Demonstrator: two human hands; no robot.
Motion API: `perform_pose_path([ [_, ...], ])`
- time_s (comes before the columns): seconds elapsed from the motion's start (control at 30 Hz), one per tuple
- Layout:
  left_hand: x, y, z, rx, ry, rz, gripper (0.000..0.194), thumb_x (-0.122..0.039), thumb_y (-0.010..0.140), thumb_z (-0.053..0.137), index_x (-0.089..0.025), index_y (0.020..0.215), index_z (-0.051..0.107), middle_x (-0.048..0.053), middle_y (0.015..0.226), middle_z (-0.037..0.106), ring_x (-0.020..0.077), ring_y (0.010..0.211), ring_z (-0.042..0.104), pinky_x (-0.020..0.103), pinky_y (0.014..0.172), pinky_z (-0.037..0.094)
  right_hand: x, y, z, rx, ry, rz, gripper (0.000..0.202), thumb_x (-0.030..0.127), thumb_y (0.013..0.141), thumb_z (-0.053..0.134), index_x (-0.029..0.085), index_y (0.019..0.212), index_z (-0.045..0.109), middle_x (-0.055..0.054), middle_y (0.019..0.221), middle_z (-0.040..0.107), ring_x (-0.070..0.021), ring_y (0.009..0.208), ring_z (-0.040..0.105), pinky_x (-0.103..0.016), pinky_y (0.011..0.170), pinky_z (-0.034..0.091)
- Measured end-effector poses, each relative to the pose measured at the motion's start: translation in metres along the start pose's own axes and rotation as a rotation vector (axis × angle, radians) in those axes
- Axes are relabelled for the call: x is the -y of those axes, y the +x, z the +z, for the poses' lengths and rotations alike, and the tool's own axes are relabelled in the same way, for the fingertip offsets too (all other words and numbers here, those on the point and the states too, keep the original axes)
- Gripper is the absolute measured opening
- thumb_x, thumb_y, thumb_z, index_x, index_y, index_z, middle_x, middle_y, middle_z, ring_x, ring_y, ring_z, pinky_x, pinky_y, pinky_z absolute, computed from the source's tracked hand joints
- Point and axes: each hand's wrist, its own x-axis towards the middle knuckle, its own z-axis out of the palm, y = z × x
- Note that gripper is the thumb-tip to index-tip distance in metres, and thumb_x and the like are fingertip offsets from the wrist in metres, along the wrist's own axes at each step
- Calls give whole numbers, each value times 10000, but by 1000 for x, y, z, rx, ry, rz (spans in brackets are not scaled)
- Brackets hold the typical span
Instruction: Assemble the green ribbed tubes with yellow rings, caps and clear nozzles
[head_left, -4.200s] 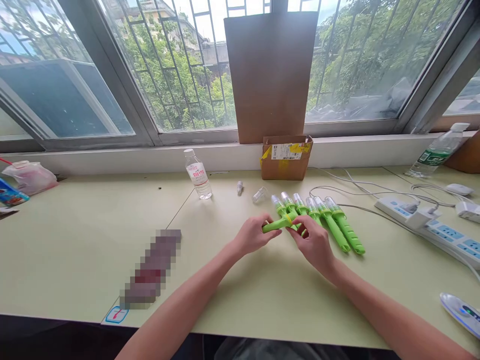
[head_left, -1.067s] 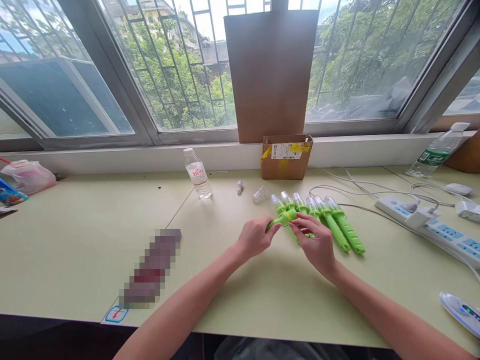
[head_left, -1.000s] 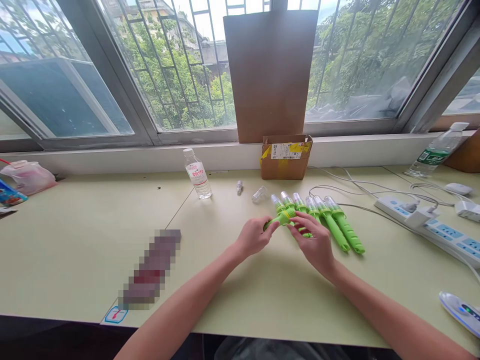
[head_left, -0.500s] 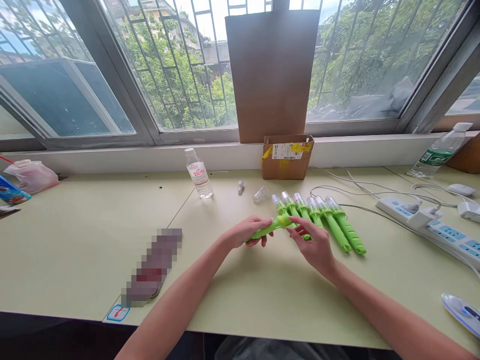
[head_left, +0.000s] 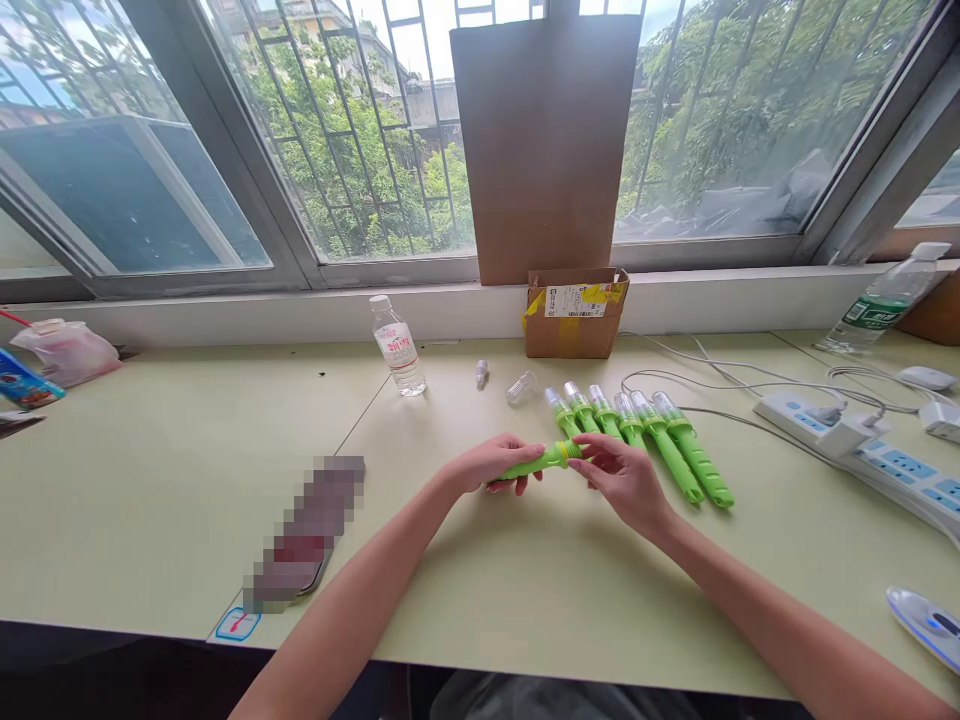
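Observation:
My left hand (head_left: 502,463) is wrapped round the body of a green tube (head_left: 536,462) with a yellow ring near its right end. The fingertips of my right hand (head_left: 616,474) pinch that threaded end. Just behind and to the right lie several green tubes (head_left: 667,450) with clear caps, side by side on the table. A loose clear cap (head_left: 520,388) lies behind my hands, and a small whitish piece (head_left: 481,374) is to its left.
A water bottle (head_left: 399,350) and a cardboard box (head_left: 571,330) stand at the back. A blurred phone (head_left: 307,535) lies left of my left forearm. On the right are a power strip (head_left: 885,455), cables and another bottle (head_left: 877,305).
The right end of the held tube has tilted down slightly. My right fingers have closed in round that end and shifted a little.

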Motion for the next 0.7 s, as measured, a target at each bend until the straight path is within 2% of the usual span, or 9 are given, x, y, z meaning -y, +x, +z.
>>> perform_pose_path([
  [0.4, 0, 0, 0, 15, 1, -26, 587, -690, 782, 451, -133, 769, 635, 2, 517, 549, 55, 353, 318, 215, 367, 216, -3, 1, 2, 46, 62, 15, 318, 408, 760, 689, 163, 962, 705, -27, 629, 661, -156, 522, 605, -327, 528, 549],
  [0.7, -1, 0, 3, -22, 46, -46, 588, -706, 760, 470, -139, 729, 620, -14, 474, 514, 56, 350, 315, 215, 364, 213, 5, 0, 0, 67, 35, 47, 309, 435, 752, 694, 172, 911, 665, -13, 636, 626, -127, 509, 561, -269, 474, 513],
])
